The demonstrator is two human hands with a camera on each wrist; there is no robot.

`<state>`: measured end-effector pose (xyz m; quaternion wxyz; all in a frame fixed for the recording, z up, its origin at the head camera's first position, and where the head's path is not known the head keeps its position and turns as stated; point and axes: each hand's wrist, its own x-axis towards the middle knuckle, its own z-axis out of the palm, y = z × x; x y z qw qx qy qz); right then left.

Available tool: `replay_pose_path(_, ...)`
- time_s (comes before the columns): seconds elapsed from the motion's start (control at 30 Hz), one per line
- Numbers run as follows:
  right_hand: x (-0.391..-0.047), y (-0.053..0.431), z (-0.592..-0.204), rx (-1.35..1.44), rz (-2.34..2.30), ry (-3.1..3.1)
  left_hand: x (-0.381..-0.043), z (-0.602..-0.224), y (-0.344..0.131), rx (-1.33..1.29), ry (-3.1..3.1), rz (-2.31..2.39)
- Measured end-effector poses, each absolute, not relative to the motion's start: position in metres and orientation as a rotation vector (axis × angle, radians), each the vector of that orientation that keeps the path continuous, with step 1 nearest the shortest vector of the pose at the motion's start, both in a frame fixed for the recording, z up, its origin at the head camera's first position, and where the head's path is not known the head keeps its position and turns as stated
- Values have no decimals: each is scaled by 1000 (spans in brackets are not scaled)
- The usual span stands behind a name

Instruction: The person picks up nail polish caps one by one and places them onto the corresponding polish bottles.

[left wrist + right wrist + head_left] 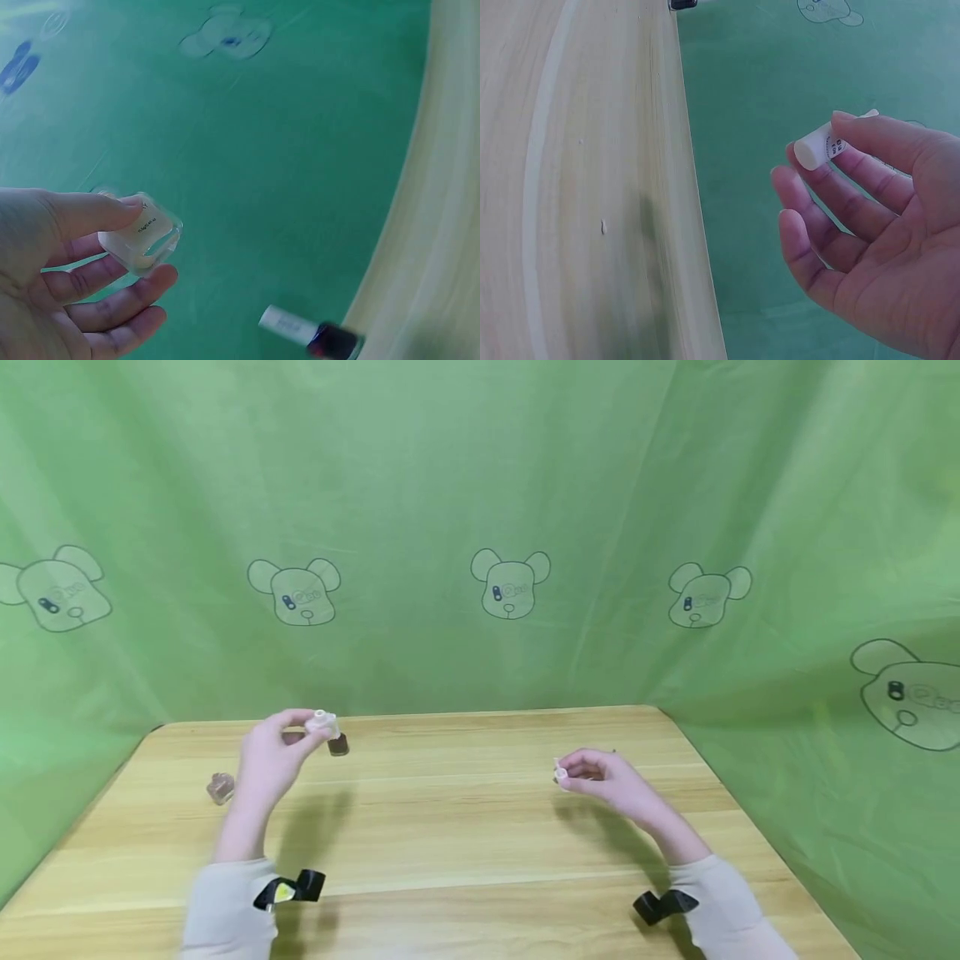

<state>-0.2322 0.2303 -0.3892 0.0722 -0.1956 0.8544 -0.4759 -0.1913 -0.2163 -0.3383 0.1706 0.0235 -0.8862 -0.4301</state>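
Observation:
My left hand (272, 760) is raised over the left part of the table and pinches a small clear nail polish bottle (142, 234) with pale contents between thumb and fingers. Just beyond it stands a dark nail polish bottle (339, 746), whose white cap shows in the left wrist view. A pinkish nail polish bottle (221, 787) sits on the table to the left of that hand. Over on the right, my right hand (609, 783) pinches a white nail polish cap (822, 147) between thumb and index finger, its other fingers loosely bent. Any brush on the cap is hidden.
The pale wooden table (450, 843) runs back to a green curtain (420, 485) printed with bear heads, which also closes in both sides. A black camera mount is strapped to each sleeve. Small pale specks lie on the wood in the right wrist view.

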Motion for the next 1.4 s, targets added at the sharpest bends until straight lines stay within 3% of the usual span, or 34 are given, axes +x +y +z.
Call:
replay_pose_path(0.77,-228,202,-381,-720,-1298,2679,-204,-367,-144,-212,-2532,-1303)
replay_pose_path(1.4,-208,156,-330,-766,-1300,2734,-204,-388,-103,-381,-2471,-1291)
